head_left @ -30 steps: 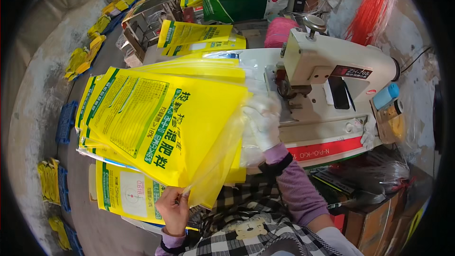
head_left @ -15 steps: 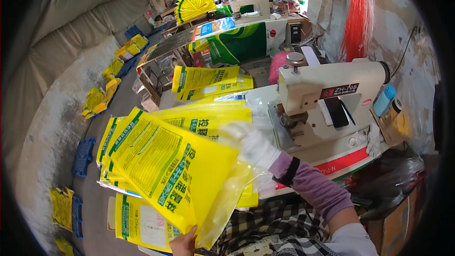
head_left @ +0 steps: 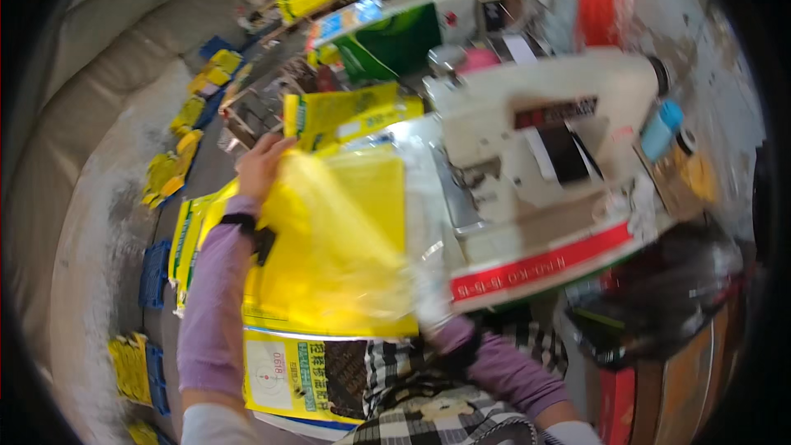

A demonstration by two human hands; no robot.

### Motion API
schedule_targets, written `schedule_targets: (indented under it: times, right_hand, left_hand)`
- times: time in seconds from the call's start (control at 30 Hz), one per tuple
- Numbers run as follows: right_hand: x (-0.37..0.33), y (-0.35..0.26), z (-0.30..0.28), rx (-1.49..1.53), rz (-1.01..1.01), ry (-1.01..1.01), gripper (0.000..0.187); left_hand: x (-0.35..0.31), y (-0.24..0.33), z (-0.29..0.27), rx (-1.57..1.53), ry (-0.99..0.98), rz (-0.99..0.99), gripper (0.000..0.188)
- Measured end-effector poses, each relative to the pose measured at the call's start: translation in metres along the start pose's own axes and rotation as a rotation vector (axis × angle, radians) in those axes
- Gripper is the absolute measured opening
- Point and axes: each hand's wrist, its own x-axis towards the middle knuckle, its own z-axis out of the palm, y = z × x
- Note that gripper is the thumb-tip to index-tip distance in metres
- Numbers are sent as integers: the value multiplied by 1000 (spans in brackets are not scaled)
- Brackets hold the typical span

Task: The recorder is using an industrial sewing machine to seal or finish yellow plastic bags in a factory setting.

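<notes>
A yellow plastic woven sack (head_left: 329, 255) lies spread in front of me, its plain side up and smeared by motion. My bare left hand (head_left: 262, 166) grips the sack's far left edge, with the fingers closed. At the sack's right edge is my right hand (head_left: 430, 280), in a white glove; blur hides its fingers. Under and left of this sack, more printed yellow sacks (head_left: 191, 231) lie stacked. Nearer my lap lies another printed sack (head_left: 272, 375). To the right stands a white sewing machine (head_left: 544, 91), with a black phone (head_left: 567, 156) lying on its bed.
Folded yellow sacks (head_left: 342, 115) lie beyond the pile. Red strands (head_left: 604, 0) hang by the wall. A blue bottle (head_left: 662, 130) stands right of the machine, above a dark plastic bag (head_left: 659, 305). Blue crates (head_left: 155, 274) line the left floor.
The sack has turned from its printed side to its plain side. My left hand has moved from its near edge to the far left; my right hand has come down and nearer.
</notes>
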Motion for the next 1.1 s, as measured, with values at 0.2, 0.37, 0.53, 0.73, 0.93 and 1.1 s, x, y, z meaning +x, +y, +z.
schedule_targets:
  times: [0.2, 0.37, 0.53, 0.73, 0.93, 1.1]
  right_hand:
    - [-114, -99, -14, -805, -478, 508, 33]
    - [-136, -116, -26, -1556, -658, 493, 34]
    - [-140, -112, -42, -1434, -396, 596, 31]
    - [-135, -98, -32, -1440, -554, 462, 33]
    - [-90, -98, -18, -1877, -821, 482, 39]
    - [-27, -128, 1, -1908, -791, 446, 34]
  left_hand:
    - [43, 106, 191, -772, -169, 140, 31]
    - [34, 119, 242, -656, -370, 143, 29]
    - [39, 126, 218, -455, -443, 323, 37]
    - [44, 144, 207, -313, -384, 333, 35]
    - [8, 236, 37, 55, -1016, 1144, 40]
    - [-8, 121, 58, 246, -866, 451, 14]
